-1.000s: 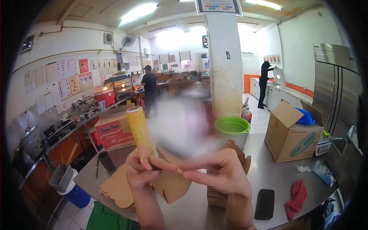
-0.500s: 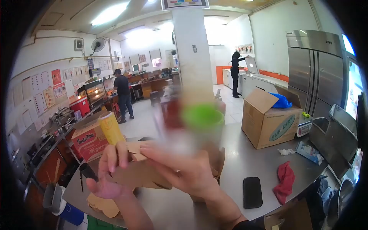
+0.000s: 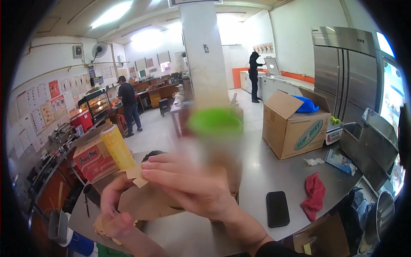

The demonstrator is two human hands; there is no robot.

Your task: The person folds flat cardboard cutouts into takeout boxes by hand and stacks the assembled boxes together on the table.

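Observation:
A brown cardboard piece (image 3: 147,201), partly folded, is held between my two hands above the steel table. My left hand (image 3: 115,207) curls around its left end, thumb low and fingers behind the board. Across its upper edge lies my right hand (image 3: 192,184), fingers pressed together on a small raised flap (image 3: 138,174). Flat brown cardboard pieces (image 3: 102,229) rest on the table below my left hand. Another brown cardboard item (image 3: 233,171) stands behind my right hand, mostly hidden and blurred.
The steel table (image 3: 257,171) bears a yellow roll (image 3: 117,147), an Indomie box (image 3: 92,158), a large carton (image 3: 295,128), a black phone (image 3: 278,209), a red cloth (image 3: 313,197) and a blurred green basket (image 3: 216,122). Two people (image 3: 128,105) (image 3: 254,77) stand farther back.
The view has turned right. The cardboard has gone from hanging between both hands' fingertips to lying sideways, with my right hand over its top edge and my left hand around its left end.

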